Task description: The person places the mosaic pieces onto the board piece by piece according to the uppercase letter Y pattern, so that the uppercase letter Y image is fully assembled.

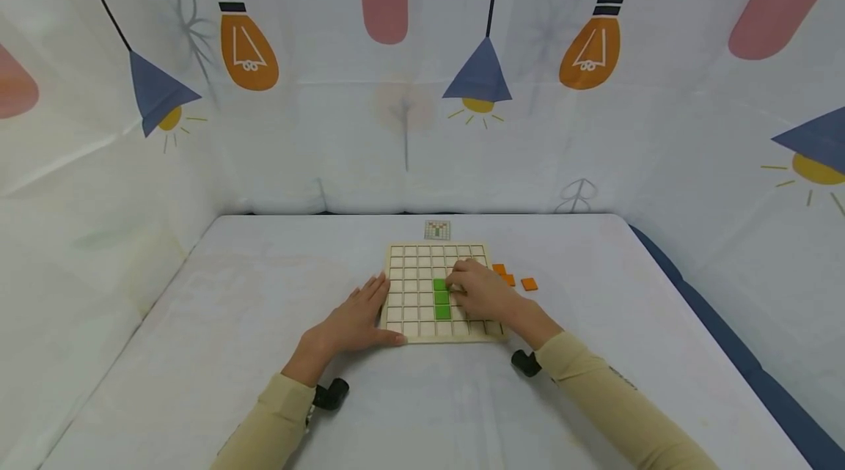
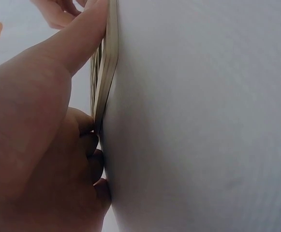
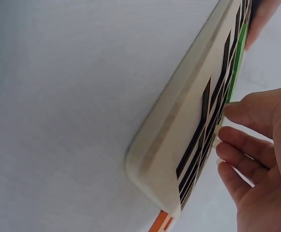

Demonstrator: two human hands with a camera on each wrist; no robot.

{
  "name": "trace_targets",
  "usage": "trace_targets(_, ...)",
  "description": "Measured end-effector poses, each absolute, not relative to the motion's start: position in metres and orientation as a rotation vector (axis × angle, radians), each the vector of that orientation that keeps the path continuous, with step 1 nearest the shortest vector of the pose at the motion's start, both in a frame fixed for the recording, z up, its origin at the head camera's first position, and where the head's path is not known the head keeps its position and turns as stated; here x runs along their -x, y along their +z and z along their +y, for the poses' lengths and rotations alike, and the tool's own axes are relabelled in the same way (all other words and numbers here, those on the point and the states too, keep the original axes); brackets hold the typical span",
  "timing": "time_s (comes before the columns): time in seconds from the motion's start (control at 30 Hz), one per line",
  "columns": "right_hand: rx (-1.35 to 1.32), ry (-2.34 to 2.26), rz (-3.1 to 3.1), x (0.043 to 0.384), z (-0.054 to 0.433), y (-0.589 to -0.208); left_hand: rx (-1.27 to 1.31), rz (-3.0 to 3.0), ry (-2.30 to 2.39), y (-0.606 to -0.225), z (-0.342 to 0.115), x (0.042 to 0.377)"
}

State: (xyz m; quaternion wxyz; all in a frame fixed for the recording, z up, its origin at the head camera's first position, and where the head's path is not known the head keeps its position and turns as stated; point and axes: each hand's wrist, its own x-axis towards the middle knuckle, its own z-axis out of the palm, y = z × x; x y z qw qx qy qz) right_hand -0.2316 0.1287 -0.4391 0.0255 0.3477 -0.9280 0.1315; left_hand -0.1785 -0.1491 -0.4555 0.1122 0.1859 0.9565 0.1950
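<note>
A pale wooden grid board (image 1: 409,333) lies on the white table. Three green tiles (image 1: 441,298) sit in one column of its cells. My left hand (image 1: 354,317) rests against the board's left side with straight fingers, its thumb along the near edge; in the left wrist view that thumb (image 2: 84,38) lies along the board's rim. Over the middle of the board, my right hand (image 1: 485,292) bends its fingers down beside the farthest green tile. The right wrist view has the thumb (image 3: 249,110) at the end of the green strip (image 3: 237,63), fingertips right at the board's surface.
Three orange tiles (image 1: 529,284) lie on the table just right of the board. A small card with a grid pattern (image 1: 437,230) lies beyond the board's far edge. A white patterned curtain (image 1: 317,140) stands behind the table (image 1: 264,265).
</note>
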Motion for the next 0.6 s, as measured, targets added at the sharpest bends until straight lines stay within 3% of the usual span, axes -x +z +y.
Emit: trace_targets(0.6, -1.105, 0.395, -2.810, 0.229, 0.152, -0.434, -0.555, 2.790, 0.591, -0.450, -0.149, 0.176)
